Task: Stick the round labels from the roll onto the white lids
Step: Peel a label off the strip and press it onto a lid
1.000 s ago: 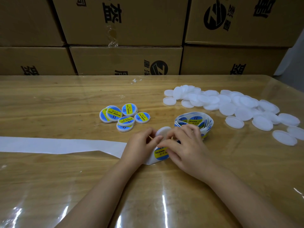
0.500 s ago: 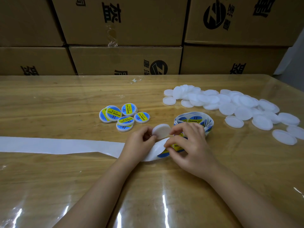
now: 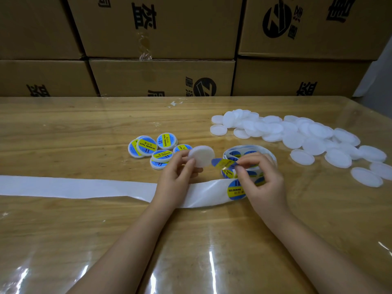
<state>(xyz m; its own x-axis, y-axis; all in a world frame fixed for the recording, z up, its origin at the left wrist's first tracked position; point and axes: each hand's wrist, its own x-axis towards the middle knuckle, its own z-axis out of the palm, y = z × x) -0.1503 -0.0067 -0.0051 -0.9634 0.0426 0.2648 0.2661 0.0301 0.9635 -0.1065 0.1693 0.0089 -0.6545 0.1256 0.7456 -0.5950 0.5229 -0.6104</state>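
Centre frame: left hand (image 3: 180,177) grips lid (image 3: 201,156); right hand (image 3: 261,181) pinches label (image 3: 223,163). Curled label may stick creased or off-centre.

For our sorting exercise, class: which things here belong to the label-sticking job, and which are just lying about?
Job: white lid in left hand; peeled label in right hand; label roll; heap of blank lids; labelled lids; backing strip.
Lying about: cardboard boxes; white scrap near them.

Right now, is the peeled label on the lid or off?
Off. The right hand pinches the label beside the lid in the left hand; the lid's face is bare.
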